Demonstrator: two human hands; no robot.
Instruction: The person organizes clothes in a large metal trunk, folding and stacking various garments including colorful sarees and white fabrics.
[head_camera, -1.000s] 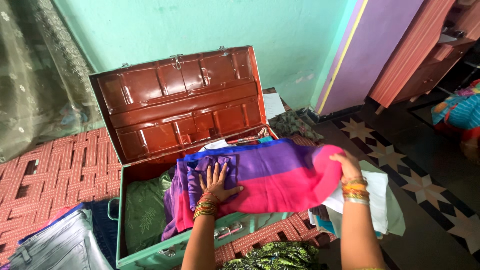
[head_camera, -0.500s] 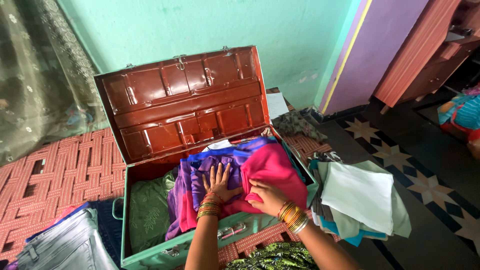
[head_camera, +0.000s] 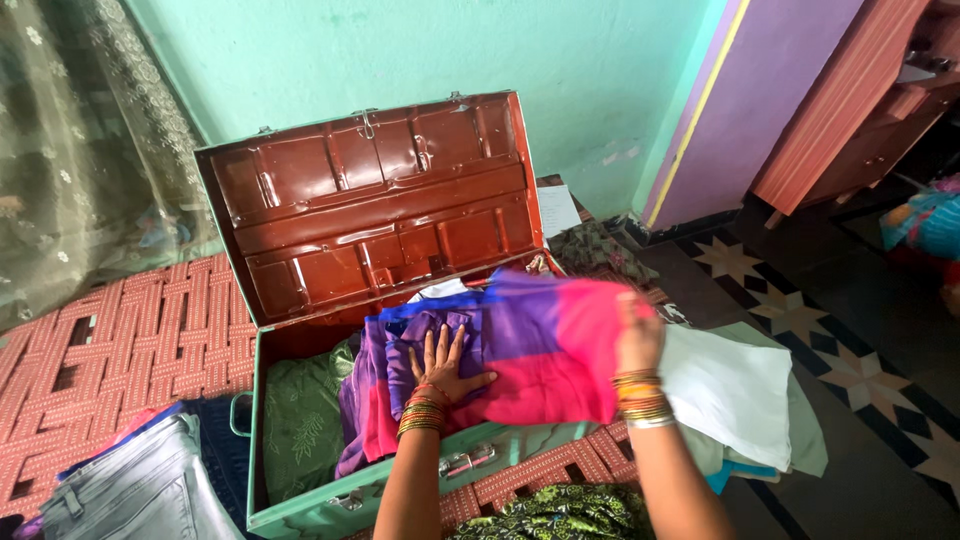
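Purple-and-pink folded cloth lies across the open green metal trunk, atop a green patterned fabric. Her left hand presses flat on it with fingers spread, while the right hand seems to grip its pink edge, beside folded white cloths.

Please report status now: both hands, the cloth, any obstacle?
Left hand flat on purple-pink cloth. Right hand grips its right edge. Cloth over open metal trunk. Nothing in the way.
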